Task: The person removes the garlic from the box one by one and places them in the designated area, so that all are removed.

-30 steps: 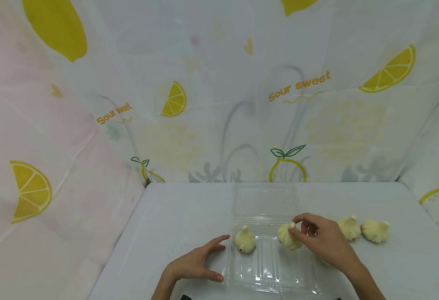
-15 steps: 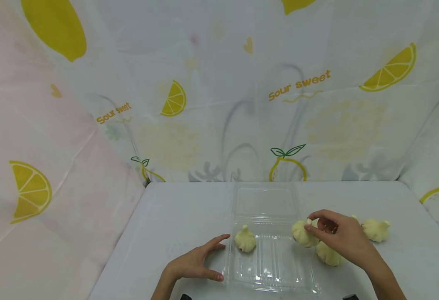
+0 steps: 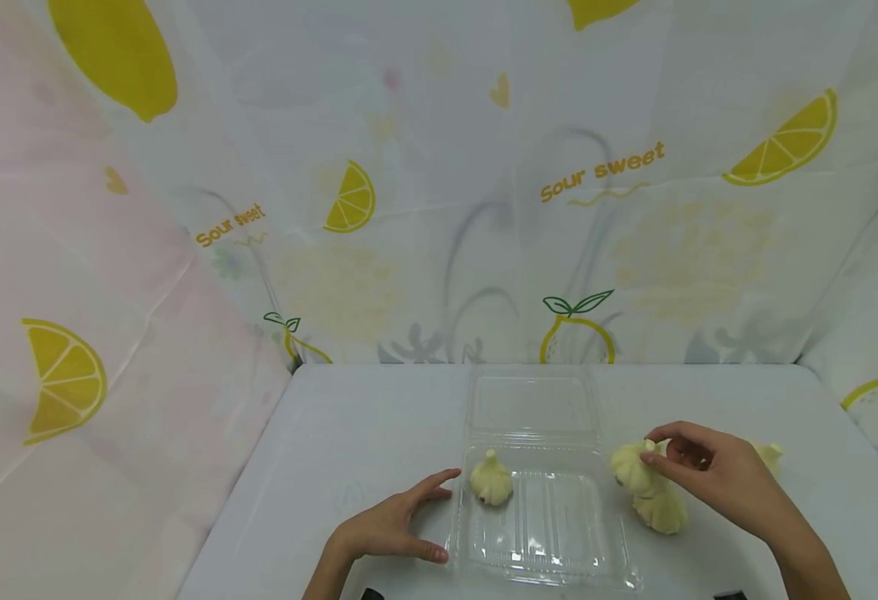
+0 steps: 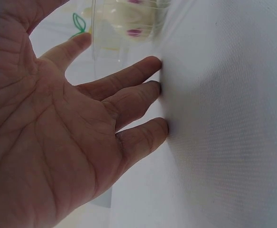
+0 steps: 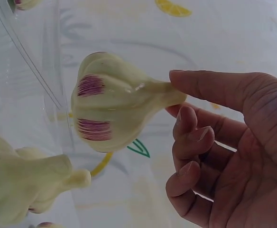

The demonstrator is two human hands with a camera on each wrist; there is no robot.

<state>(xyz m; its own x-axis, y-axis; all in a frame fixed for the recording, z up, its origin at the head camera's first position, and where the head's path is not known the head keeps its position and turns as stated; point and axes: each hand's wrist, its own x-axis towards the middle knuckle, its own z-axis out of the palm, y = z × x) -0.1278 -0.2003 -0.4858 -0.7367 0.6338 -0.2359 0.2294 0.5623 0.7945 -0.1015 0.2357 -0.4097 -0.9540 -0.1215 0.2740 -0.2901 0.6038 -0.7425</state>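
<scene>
My right hand (image 3: 727, 479) pinches the stem of a cream garlic bulb (image 3: 633, 468) between thumb and fingertips. It is held up just past the right wall of the clear plastic box (image 3: 559, 575). Two purple patches mark this garlic bulb (image 5: 100, 104) in the right wrist view. Below it in the head view a second garlic bulb (image 3: 660, 510) lies on the table, partly overlapped. Another garlic bulb (image 3: 491, 479) sits at the left inside the box. Beside the box's left wall my left hand (image 3: 389, 529) is spread, its fingertips on the table in the left wrist view.
The box's lid (image 3: 532, 404) lies folded back behind it. One more garlic bulb (image 3: 769, 457) shows behind my right hand. The white table (image 3: 363, 408) ends at a lemon-printed cloth wall (image 3: 439, 275).
My right hand has carried the pinched garlic bulb rightward, from above the box to past its right wall. The left hand has stayed in place.
</scene>
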